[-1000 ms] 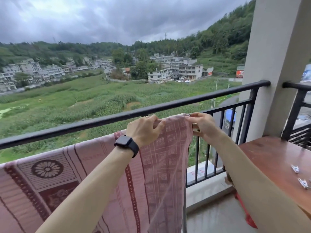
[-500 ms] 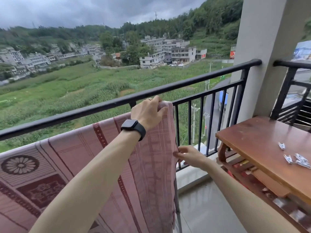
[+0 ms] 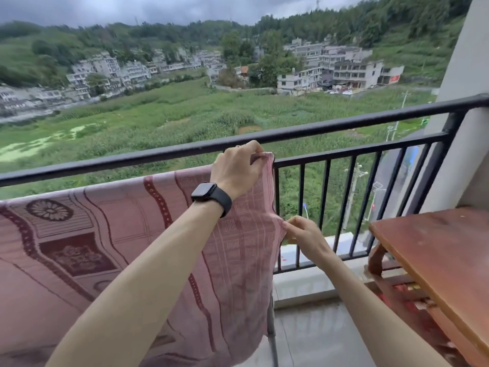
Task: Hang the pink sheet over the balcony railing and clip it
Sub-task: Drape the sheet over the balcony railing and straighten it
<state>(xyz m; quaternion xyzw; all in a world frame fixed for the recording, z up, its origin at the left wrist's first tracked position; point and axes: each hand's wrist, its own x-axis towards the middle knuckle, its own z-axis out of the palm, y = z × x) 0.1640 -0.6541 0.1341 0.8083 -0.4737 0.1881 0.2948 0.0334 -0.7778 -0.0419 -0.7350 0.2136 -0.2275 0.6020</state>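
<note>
Both hands pinch the pink sheet (image 3: 111, 250): left hand (image 3: 238, 170) top, right hand (image 3: 304, 234) edge.

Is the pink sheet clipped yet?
Unclipped: no clip shows on the pink sheet; left hand grips its top corner at the railing, right hand pinches its edge.

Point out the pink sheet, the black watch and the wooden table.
pink sheet (image 3: 124, 200), head view, plain patch near its top edge
black watch (image 3: 203, 192), head view, its dark face
wooden table (image 3: 436, 247), head view, bare top
</note>
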